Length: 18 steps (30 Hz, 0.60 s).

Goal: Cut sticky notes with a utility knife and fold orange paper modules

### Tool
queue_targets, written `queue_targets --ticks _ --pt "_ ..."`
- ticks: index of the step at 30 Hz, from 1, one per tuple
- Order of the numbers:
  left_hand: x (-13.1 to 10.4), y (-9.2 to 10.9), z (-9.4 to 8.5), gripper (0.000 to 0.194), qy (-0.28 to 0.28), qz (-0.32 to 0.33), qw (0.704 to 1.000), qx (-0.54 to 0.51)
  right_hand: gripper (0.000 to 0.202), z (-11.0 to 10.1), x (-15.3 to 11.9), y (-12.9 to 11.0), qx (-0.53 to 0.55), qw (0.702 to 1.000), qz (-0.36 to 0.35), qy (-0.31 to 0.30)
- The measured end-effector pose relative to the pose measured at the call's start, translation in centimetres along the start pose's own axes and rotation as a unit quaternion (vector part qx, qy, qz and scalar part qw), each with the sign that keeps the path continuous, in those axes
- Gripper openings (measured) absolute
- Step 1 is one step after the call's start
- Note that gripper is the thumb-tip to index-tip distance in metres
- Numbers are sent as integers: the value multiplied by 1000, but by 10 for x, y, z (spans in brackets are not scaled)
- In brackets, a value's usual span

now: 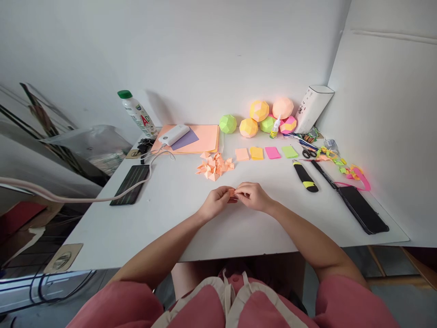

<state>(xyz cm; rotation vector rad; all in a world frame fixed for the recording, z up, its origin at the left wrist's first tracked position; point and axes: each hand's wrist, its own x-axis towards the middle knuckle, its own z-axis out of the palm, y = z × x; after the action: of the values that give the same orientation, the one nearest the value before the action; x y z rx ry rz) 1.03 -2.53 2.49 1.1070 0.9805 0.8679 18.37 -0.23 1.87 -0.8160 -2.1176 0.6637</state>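
My left hand [215, 202] and my right hand [254, 196] meet over the middle of the white table [170, 214], fingertips pinched together on a small orange paper piece [233, 192]. Most of that piece is hidden by my fingers. Just beyond my hands lies a pile of several folded orange paper units [215, 166]. Farther back sit small stacks of orange [242, 154], yellow [256, 153], pink [272, 152] and green [290, 151] note paper in a row.
Several paper balls [259, 118] and a glue bottle [275, 128] stand by the wall. Scissors [309, 153], a utility knife [306, 176] and a phone [362, 209] lie right. A power bank [174, 135] on orange sheets, a bottle [136, 114] and another phone [130, 183] lie left.
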Motion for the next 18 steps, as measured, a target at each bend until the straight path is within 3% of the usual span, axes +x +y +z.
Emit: queue_targets --ticks 4,8,18 --pt "-1 1 -2 36 -19 18 999 25 12 -2 1 -6 82 984 157 -6" --pt "-2 -3 -4 35 -48 48 996 62 18 -6 2 -8 126 959 253 -21" --pt "-2 -12 -5 40 -42 95 988 112 29 -9 4 -7 219 929 299 -25"
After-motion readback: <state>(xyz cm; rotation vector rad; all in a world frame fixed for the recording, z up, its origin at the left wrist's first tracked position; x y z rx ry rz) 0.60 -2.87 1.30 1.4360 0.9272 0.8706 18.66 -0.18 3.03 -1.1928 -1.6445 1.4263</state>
